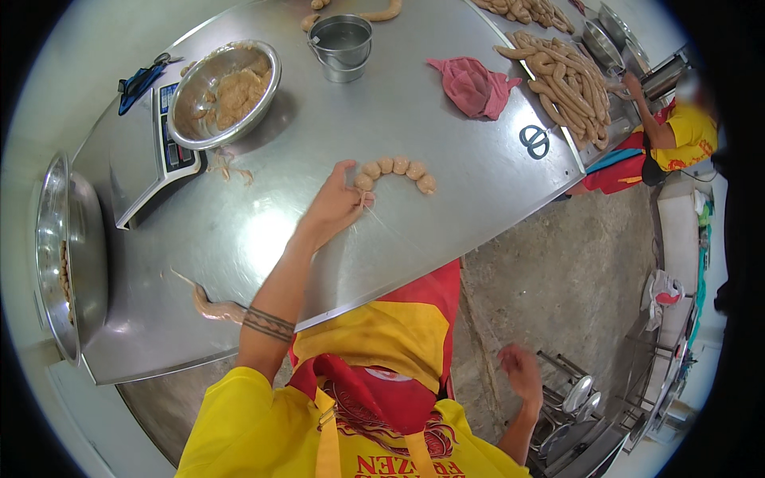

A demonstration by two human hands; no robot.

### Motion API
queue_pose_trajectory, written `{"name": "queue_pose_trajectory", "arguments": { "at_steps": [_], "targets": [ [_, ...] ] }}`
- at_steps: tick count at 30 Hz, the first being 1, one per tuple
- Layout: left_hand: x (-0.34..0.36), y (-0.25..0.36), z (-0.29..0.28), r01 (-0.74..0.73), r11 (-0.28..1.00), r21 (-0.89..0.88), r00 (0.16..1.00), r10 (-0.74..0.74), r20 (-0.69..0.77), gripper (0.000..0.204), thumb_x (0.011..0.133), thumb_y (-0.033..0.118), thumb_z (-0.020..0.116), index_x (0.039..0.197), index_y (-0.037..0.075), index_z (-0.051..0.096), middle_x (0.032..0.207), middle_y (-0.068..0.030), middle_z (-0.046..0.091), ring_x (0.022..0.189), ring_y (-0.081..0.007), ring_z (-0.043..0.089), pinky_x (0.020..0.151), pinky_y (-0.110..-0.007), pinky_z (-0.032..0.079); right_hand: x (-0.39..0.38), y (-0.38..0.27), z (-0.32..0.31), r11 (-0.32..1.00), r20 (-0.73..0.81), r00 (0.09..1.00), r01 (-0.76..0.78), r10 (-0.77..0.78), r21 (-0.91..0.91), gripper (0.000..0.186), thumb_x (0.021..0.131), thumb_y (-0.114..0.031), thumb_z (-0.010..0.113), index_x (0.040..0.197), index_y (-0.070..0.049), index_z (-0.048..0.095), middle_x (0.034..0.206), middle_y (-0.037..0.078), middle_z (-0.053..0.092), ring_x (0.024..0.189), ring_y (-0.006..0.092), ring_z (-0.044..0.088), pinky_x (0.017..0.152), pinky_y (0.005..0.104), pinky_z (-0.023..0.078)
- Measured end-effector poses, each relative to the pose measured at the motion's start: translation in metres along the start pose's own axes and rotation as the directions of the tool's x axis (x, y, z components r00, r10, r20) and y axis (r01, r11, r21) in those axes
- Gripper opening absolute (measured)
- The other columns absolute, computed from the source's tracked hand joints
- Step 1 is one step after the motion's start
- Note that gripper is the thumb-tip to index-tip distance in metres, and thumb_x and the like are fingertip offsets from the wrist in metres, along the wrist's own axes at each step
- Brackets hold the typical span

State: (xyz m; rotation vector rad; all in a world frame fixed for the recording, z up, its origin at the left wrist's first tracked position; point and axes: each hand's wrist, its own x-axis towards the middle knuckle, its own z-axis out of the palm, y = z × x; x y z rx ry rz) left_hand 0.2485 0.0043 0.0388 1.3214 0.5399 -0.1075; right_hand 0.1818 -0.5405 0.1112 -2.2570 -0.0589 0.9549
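Observation:
A curved string of small round sausages point(400, 166) lies on the steel table. My left hand point(339, 199) pinches its near-left end, and a thin pale thread point(386, 225) runs from these fingers toward the lower right. My right hand point(522, 373) is out past the table's front edge, low on the right and smeared by motion; whether it holds the thread's other end cannot be made out. Partly behind my left forearm lies a limp piece of casing with filling point(215, 307).
A bowl of meat paste point(185, 127) sits on a scale point(137, 195). Around the steel table point(430, 95) are a small bucket point(343, 74), pink cloth point(472, 86), scissors point(534, 142), large basin point(92, 263) and a sausage pile point(570, 84). A co-worker point(677, 139) stands at right.

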Motion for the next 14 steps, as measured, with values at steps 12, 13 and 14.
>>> {"name": "queue_pose_trajectory", "arguments": {
  "at_steps": [12, 13, 14],
  "targets": [
    [-0.003, -0.002, 0.006, 0.154, 0.966, -0.209, 0.988, -0.145, 0.058, 0.062, 0.103, -0.005, 0.052, 0.158, 0.002, 0.023, 0.126, -0.0169, 0.052, 0.093, -0.0206, 0.066, 0.092, -0.029, 0.058, 0.077, 0.104, -0.003, 0.448, 0.513, 0.858, -0.444, -0.038, 0.776, 0.017, 0.093, 0.004, 0.065, 0.107, -0.005, 0.065, 0.084, 0.003, 0.064, 0.073, 0.0152, 0.062, 0.064, 0.0287, 0.046],
    [-0.005, -0.004, 0.006, 0.111, 0.971, -0.213, 0.993, -0.097, 0.073, 0.062, 0.104, -0.004, 0.051, 0.158, 0.003, 0.023, 0.128, -0.0173, 0.051, 0.094, -0.0206, 0.067, 0.09, -0.029, 0.058, 0.073, 0.101, -0.004, 0.533, 0.705, 0.709, -0.602, 0.013, 0.595, 0.017, 0.093, 0.003, 0.067, 0.108, -0.005, 0.066, 0.084, 0.003, 0.065, 0.073, 0.0165, 0.063, 0.064, 0.0295, 0.046],
    [0.001, 0.001, 0.003, 0.159, 0.979, -0.128, 0.984, -0.147, 0.097, 0.064, 0.104, -0.003, 0.053, 0.16, 0.004, 0.022, 0.132, -0.0186, 0.049, 0.104, -0.0216, 0.066, 0.091, -0.029, 0.058, 0.085, 0.096, -0.012, 0.551, 0.69, 0.722, -0.597, 0.052, 0.583, 0.017, 0.093, 0.003, 0.067, 0.108, -0.005, 0.066, 0.084, 0.003, 0.065, 0.073, 0.0165, 0.063, 0.064, 0.0295, 0.046]
  ]
}}
